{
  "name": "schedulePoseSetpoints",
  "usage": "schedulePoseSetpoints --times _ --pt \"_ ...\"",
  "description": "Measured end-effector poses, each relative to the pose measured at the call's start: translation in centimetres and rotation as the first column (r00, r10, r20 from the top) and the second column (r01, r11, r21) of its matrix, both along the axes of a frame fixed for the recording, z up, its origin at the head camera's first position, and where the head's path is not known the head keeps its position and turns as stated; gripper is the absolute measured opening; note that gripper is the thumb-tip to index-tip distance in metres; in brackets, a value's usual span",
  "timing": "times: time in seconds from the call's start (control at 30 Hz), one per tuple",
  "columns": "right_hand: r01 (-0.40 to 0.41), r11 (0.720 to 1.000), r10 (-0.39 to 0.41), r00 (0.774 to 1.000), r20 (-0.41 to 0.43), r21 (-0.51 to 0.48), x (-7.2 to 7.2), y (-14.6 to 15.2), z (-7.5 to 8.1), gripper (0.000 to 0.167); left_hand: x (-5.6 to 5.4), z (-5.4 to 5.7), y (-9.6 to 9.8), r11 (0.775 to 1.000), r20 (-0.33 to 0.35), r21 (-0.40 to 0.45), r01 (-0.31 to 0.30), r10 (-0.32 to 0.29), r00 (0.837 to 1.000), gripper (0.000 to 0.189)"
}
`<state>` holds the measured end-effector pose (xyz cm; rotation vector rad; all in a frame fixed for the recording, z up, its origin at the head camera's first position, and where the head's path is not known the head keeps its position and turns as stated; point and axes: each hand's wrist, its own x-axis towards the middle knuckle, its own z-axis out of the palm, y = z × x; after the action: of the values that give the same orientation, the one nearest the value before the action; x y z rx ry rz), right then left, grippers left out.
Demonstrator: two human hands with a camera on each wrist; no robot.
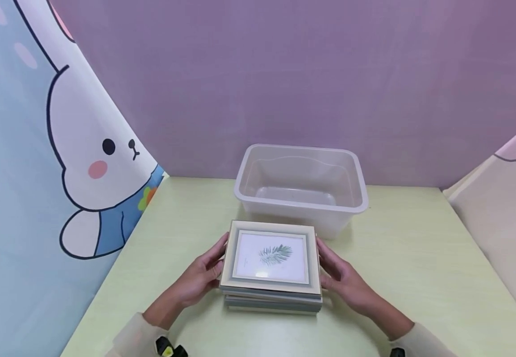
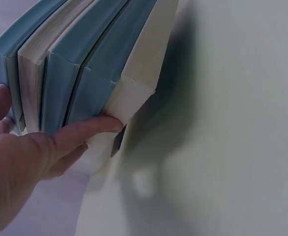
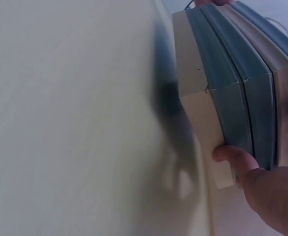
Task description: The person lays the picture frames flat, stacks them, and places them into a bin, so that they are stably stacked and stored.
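A stack of picture frames [image 1: 271, 301] is gripped between my two hands near the front of the table. The top frame [image 1: 226, 263] is cream and grey, with a green leaf print. My left hand [image 1: 197, 277] holds the stack's left side, and my right hand [image 1: 347, 286] holds its right side. Close up in the left wrist view, several blue-grey and cream frame edges [image 2: 67, 81] lie against the fingers and thumb. In the right wrist view, the thumb [image 3: 237, 160] presses across the lower frames. A dark shadow shows under the stack.
Behind the stack stands a translucent plastic bin [image 1: 302, 201] with nothing visible inside. The pale green table [image 1: 419, 258] runs back to a purple cloth [image 1: 298, 74]. A rabbit-print cloth [image 1: 93, 148] hangs at the left, and a pale cloth [image 1: 503, 208] at the right.
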<state>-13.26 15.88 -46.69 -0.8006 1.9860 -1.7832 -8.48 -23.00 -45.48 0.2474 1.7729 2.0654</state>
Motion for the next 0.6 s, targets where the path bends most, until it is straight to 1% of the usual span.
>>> schedulePoseSetpoints --times 0.1,0.23,0.37,0.5,0.6 --pt "0.013 1.000 -0.013 1.000 0.011 0.018 0.6 0.0 1.2 0.083 0.3 1.1 0.1 1.000 0.024 -0.017 -0.011 0.012 1.000 0.075" --pt "0.017 0.999 -0.018 0.999 0.033 0.035 0.9 0.3 3.0 0.083 0.6 2.9 0.2 0.999 0.054 -0.044 -0.012 0.015 0.998 0.072" --pt "0.014 0.999 -0.016 0.999 0.034 0.052 1.3 0.6 5.0 0.083 1.0 4.9 0.5 1.000 0.072 -0.030 -0.003 0.005 0.997 0.072" --pt "0.019 0.996 -0.020 1.000 0.006 0.084 1.5 1.0 7.4 0.083 1.3 7.0 0.7 1.000 0.082 -0.005 -0.007 0.008 0.997 0.073" --pt "0.014 0.996 -0.014 1.000 0.009 0.087 1.7 1.2 9.5 0.083 1.4 8.7 0.9 1.000 0.077 -0.003 -0.009 0.009 0.997 0.073"
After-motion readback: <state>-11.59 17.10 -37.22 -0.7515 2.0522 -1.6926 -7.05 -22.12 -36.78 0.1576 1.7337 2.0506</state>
